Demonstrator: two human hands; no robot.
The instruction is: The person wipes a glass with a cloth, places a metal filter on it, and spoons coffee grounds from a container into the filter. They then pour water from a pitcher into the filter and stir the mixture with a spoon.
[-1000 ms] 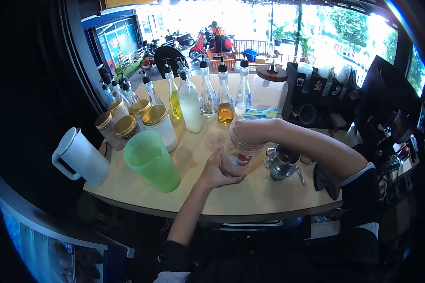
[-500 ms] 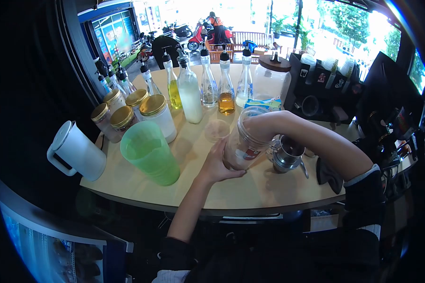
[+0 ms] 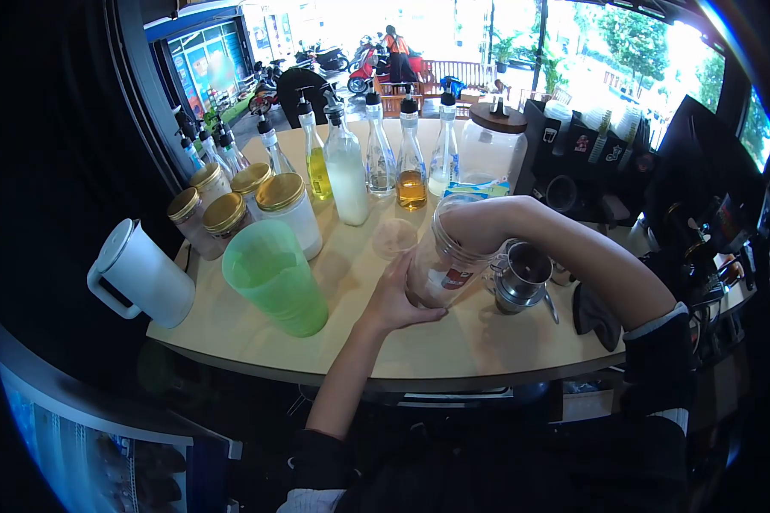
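A large clear plastic jar (image 3: 443,267) with a red label stands tilted on the beige counter (image 3: 453,350). My left hand (image 3: 393,295) grips the jar's lower side from the left. My right hand (image 3: 464,229) reaches down through the jar's open mouth, so its fingers are hidden inside. A small clear plastic cup (image 3: 393,237) stands just left of the jar. A steel jug (image 3: 518,278) sits right beside the jar on its right.
A green plastic pitcher (image 3: 274,278) and a white lidded pitcher (image 3: 141,274) stand at the left. Gold-lidded jars (image 3: 278,205) and several pump bottles (image 3: 411,167) line the back. A big glass jar with a wooden lid (image 3: 492,145) is behind. A dark cloth (image 3: 594,312) lies at right.
The jar and both hands have stayed almost in place; the jar sits slightly higher in view than a second ago, mostly from my head moving. My right hand remains inside it.
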